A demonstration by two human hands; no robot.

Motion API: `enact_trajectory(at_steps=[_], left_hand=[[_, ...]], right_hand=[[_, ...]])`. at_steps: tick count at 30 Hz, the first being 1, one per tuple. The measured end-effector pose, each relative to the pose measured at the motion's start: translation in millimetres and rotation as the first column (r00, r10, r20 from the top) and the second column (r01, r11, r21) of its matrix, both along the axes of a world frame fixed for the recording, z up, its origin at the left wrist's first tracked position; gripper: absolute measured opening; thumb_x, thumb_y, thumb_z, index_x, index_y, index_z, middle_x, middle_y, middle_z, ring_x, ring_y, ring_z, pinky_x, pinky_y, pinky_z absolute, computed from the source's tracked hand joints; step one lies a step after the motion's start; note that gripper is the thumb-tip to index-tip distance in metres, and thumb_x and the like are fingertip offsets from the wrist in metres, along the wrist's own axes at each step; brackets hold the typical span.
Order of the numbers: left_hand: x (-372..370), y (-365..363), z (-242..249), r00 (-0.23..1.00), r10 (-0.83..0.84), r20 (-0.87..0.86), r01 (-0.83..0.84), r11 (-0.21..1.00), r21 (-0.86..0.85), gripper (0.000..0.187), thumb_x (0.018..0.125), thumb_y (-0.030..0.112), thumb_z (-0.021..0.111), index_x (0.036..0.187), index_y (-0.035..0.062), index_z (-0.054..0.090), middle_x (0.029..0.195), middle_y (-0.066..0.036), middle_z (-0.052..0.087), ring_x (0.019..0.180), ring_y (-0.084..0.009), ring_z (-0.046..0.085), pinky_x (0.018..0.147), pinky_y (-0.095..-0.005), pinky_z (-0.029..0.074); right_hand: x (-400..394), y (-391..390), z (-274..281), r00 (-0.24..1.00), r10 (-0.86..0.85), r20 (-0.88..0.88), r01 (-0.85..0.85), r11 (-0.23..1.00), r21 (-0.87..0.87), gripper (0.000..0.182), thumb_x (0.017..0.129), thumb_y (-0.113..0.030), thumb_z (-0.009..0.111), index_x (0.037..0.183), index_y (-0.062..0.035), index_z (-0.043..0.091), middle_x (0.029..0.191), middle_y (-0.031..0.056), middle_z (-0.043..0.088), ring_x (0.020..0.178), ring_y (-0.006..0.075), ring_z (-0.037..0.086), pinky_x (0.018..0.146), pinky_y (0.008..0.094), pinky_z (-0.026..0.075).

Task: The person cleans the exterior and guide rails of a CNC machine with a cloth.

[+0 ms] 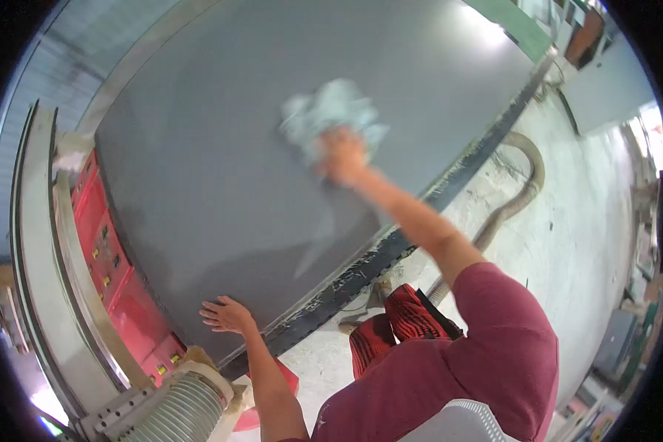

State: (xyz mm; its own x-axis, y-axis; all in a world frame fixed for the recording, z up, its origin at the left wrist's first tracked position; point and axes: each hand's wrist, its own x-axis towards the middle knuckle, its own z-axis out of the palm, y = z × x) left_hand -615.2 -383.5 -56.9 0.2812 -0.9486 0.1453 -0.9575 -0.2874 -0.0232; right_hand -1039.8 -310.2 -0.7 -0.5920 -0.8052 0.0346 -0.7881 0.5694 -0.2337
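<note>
A large dark grey sheet [221, 177] spreads out in front of me. My right hand [341, 156] is on a crumpled pale blue-green cloth [335, 107] near the middle of the sheet. Both the hand and the cloth are smeared by motion, and the cloth partly hides the fingers. Close to the sheet's near left corner, my left hand [227, 315] lies flat with its fingers spread and nothing in it.
A dark table edge [339, 286] littered with shavings runs along the near side. Red panels [110, 258] and a long rail [37, 243] stand at the left. A ribbed hose [177, 409] is at the lower left; another hose [534, 173] curves over the floor at the right.
</note>
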Motion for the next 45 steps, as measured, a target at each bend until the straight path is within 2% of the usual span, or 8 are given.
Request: enact_trajectory(at_steps=[3, 6, 11, 18, 23, 30, 38, 45], left_hand=[[-1.9, -0.4, 0.6, 1.0, 0.014, 0.0, -0.014, 1.0, -0.001, 0.053, 0.09, 0.038, 0.031, 0.134, 0.0085, 0.031, 0.14, -0.017, 0.026, 0.128, -0.0384, 0.024, 0.1, -0.0537, 0.022], [-1.0, 0.9, -1.4, 1.0, 0.007, 0.027, -0.007, 1.0, -0.011, 0.052, 0.09, 0.038, 0.03, 0.133, 0.01, 0.033, 0.14, -0.016, 0.026, 0.127, -0.0381, 0.026, 0.1, -0.0532, 0.022], [1.2, 4.8, -2.9, 0.997, -0.057, 0.048, 0.06, 0.996, -0.06, 0.048, 0.089, 0.036, 0.032, 0.131, 0.0119, 0.038, 0.14, -0.017, 0.026, 0.127, -0.0373, 0.027, 0.099, -0.0524, 0.026], [20.7, -15.5, -33.4, 0.92, -0.364, 0.145, 0.389, 0.891, -0.235, 0.044, 0.089, 0.027, 0.036, 0.13, 0.0131, 0.04, 0.138, -0.02, 0.027, 0.122, -0.0372, 0.033, 0.095, -0.0491, 0.034], [-89.2, 25.6, 0.6, 0.928, -0.356, 0.107, 0.367, 0.924, -0.111, 0.044, 0.09, 0.03, 0.036, 0.13, 0.0125, 0.04, 0.138, -0.021, 0.027, 0.121, -0.0395, 0.035, 0.095, -0.0514, 0.033], [-278.4, 98.1, -9.2, 0.82, -0.562, 0.107, 0.572, 0.813, -0.109, 0.047, 0.092, 0.035, 0.033, 0.132, 0.0109, 0.036, 0.14, -0.022, 0.021, 0.125, -0.0432, 0.027, 0.098, -0.0544, 0.026], [-426.1, 153.5, 9.0, 0.899, -0.429, -0.085, 0.432, 0.902, 0.009, 0.056, 0.092, 0.042, 0.028, 0.136, 0.0078, 0.028, 0.142, -0.021, 0.016, 0.129, -0.0442, 0.016, 0.102, -0.0552, 0.017], [-493.4, 154.5, 10.2, 0.979, -0.2, -0.043, 0.203, 0.978, 0.058, 0.058, 0.092, 0.044, 0.025, 0.137, 0.0077, 0.023, 0.142, -0.021, 0.015, 0.13, -0.0431, 0.014, 0.103, -0.0533, 0.016]], right_hand=[[114.0, 17.3, 7.2, 0.838, 0.536, 0.099, -0.533, 0.844, -0.054, 0.068, 0.071, -0.049, 0.061, 0.13, -0.0237, 0.039, 0.139, 0.0118, 0.028, 0.13, 0.0323, 0.021, 0.105, 0.0541, 0.01], [130.6, 51.7, 2.5, 0.751, 0.654, 0.086, -0.641, 0.755, -0.137, 0.068, 0.066, -0.048, 0.064, 0.127, -0.0261, 0.043, 0.138, 0.0088, 0.03, 0.13, 0.0316, 0.022, 0.105, 0.0537, 0.012], [-1.3, 132.1, -14.0, 0.999, 0.038, -0.017, -0.04, 0.975, -0.219, 0.064, 0.065, -0.038, 0.066, 0.124, -0.0229, 0.046, 0.13, 0.0072, 0.037, 0.126, 0.0307, 0.026, 0.101, 0.0529, 0.019], [-140.8, 206.1, -13.5, 0.794, -0.607, -0.039, 0.589, 0.784, -0.198, 0.056, 0.069, -0.035, 0.065, 0.12, -0.0181, 0.049, 0.13, 0.0119, 0.039, 0.121, 0.0363, 0.031, 0.094, 0.0624, 0.022], [-47.6, 139.0, -9.1, 0.985, -0.123, -0.122, 0.12, 0.992, -0.034, 0.06, 0.066, -0.042, 0.063, 0.121, -0.023, 0.049, 0.128, 0.0111, 0.04, 0.121, 0.0357, 0.032, 0.096, 0.062, 0.019], [12.9, 117.0, -4.4, 0.958, 0.288, -0.006, -0.285, 0.946, -0.153, 0.059, 0.063, -0.041, 0.065, 0.118, -0.0236, 0.051, 0.13, 0.0057, 0.038, 0.126, 0.0329, 0.024, 0.099, 0.059, 0.018], [-213.0, 183.1, -14.1, 0.982, 0.189, -0.01, -0.186, 0.958, -0.219, 0.059, 0.064, -0.044, 0.065, 0.118, -0.0247, 0.051, 0.131, 0.0068, 0.038, 0.125, 0.0328, 0.028, 0.1, 0.059, 0.018], [-540.5, 290.9, -41.0, 0.926, -0.37, -0.077, 0.35, 0.917, -0.189, 0.063, 0.073, -0.036, 0.063, 0.128, -0.017, 0.041, 0.136, 0.0133, 0.035, 0.128, 0.0327, 0.027, 0.101, 0.054, 0.02]])
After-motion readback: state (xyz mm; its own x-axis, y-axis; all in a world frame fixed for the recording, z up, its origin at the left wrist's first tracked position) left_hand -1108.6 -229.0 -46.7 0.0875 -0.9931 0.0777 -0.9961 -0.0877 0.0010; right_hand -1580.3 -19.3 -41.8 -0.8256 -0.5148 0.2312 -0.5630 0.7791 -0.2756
